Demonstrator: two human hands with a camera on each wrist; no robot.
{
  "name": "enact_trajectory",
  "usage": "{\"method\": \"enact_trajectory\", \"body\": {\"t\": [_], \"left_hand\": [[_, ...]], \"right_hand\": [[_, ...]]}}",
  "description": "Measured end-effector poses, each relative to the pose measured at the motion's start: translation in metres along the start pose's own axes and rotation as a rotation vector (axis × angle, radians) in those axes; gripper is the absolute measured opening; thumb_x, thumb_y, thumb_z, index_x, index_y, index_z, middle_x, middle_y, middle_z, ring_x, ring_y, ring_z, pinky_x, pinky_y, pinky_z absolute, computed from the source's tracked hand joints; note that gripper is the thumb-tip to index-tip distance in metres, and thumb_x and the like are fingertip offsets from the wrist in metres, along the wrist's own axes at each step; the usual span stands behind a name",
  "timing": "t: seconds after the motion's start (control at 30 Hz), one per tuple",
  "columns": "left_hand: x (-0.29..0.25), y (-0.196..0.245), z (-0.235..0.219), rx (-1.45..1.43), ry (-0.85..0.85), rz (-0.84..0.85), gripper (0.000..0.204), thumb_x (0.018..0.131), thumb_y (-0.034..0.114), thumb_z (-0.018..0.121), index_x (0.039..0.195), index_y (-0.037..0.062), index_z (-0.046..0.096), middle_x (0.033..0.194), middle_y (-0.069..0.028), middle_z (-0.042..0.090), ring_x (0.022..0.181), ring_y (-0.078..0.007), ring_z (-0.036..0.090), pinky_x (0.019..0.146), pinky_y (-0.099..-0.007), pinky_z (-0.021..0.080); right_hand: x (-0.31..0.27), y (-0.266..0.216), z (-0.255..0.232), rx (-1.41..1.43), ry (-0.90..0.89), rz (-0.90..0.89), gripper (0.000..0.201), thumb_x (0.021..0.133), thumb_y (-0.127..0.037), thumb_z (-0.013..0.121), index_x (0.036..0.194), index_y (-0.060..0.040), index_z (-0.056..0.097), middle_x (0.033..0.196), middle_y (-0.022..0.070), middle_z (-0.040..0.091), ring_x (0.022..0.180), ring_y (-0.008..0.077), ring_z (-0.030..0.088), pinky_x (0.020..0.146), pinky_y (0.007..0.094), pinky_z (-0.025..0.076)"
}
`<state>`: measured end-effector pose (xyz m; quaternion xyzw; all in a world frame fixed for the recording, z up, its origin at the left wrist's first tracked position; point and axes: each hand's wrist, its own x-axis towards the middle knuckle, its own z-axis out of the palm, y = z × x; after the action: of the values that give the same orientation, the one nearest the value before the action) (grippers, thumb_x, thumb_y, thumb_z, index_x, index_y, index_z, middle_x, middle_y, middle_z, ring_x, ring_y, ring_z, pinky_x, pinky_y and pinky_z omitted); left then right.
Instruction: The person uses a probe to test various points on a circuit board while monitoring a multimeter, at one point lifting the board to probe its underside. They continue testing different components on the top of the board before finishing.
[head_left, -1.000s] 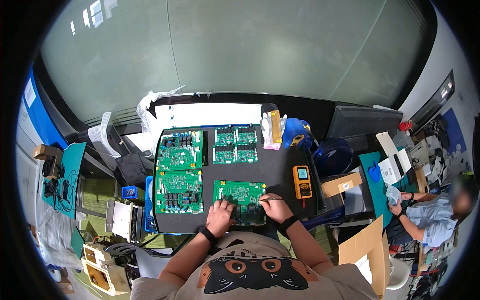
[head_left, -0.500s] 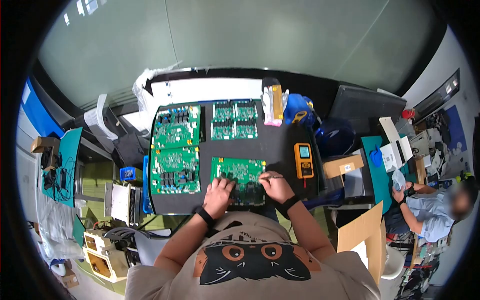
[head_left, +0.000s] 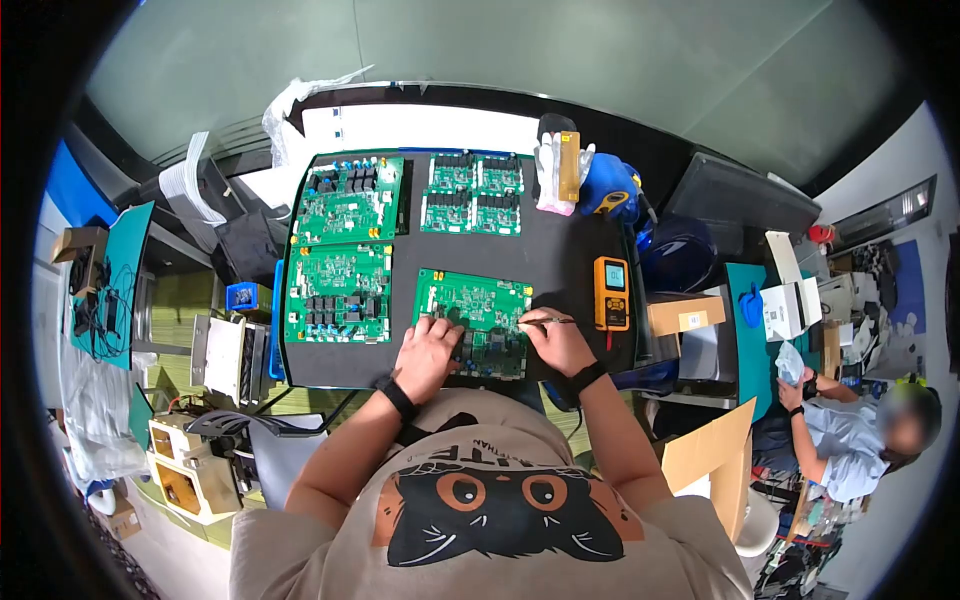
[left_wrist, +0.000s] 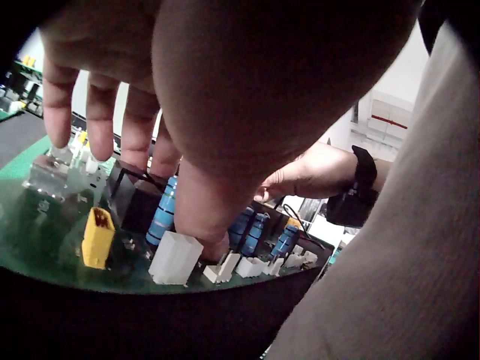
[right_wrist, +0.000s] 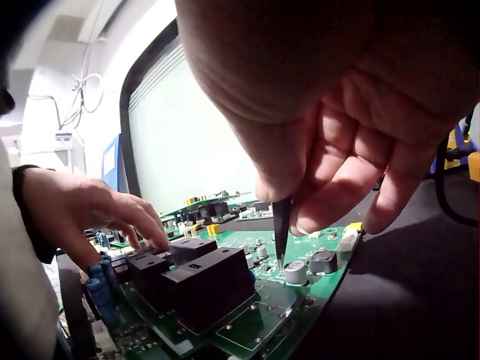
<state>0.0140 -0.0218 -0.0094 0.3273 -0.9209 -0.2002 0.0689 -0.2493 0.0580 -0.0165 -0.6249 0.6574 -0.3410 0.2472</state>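
In the head view a green circuit board (head_left: 478,295) lies on the dark table mat near the person's body. On its left near part rests the left hand (head_left: 427,350), fingers spread over the components. The left wrist view shows its thumb among blue cylindrical parts (left_wrist: 163,214), behind a white connector (left_wrist: 175,259). At the board's right side the right hand (head_left: 562,342) pinches dark tweezers (right_wrist: 281,225) between thumb and fingers. Their tip points down at the board beside a small silver capacitor (right_wrist: 296,273). Large black relays (right_wrist: 214,285) stand between the two hands in that view.
Two larger boards (head_left: 340,215) lie at the left, and several smaller boards (head_left: 470,210) at the back. A yellow meter (head_left: 611,293) stands at the right. Behind it are gloves (head_left: 547,175) and a blue tool (head_left: 610,190). Another person (head_left: 840,430) sits far right.
The head view has tilted, so the table appears higher in the frame. Both hands stay at the same board, and the right hand keeps its pinch on the tweezers.
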Motion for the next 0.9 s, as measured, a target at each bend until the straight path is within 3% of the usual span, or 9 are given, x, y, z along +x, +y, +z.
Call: {"method": "enact_trajectory", "body": {"t": [0.3,0.37,0.9], "left_hand": [[0.0013,0.0014,-0.0043,-0.001,0.007,0.007,0.065,0.071,0.016,0.083,0.131,0.0095,0.06,0.126,-0.0074,0.058,0.118,-0.032,0.052,0.095,-0.0441,0.046],[0.0016,0.003,-0.0072,-0.002,-0.006,0.003,0.064,0.072,0.017,0.083,0.131,0.0095,0.06,0.126,-0.0074,0.058,0.117,-0.0318,0.052,0.095,-0.0439,0.046],[0.0025,0.0019,-0.0067,0.002,-0.02,0.006,0.065,0.072,0.018,0.083,0.131,0.0098,0.06,0.125,-0.0078,0.058,0.118,-0.0315,0.052,0.095,-0.0443,0.046]], "right_hand": [[0.0042,0.0003,-0.0007,-0.046,-0.009,-0.033,0.013,0.091,-0.012,0.067,0.096,-0.0005,0.07,0.095,0.0149,0.071,0.091,0.033,0.068,0.082,0.0393,0.054],[0.0057,-0.0008,-0.0003,-0.032,-0.012,-0.05,0.012,0.091,-0.012,0.065,0.094,-0.001,0.069,0.095,0.0167,0.07,0.092,0.0364,0.067,0.082,0.0424,0.054],[0.0049,-0.0069,0.0012,-0.063,-0.007,-0.057,0.012,0.092,-0.013,0.062,0.094,-0.002,0.067,0.094,0.0168,0.069,0.092,0.0372,0.066,0.081,0.0439,0.053]]}}
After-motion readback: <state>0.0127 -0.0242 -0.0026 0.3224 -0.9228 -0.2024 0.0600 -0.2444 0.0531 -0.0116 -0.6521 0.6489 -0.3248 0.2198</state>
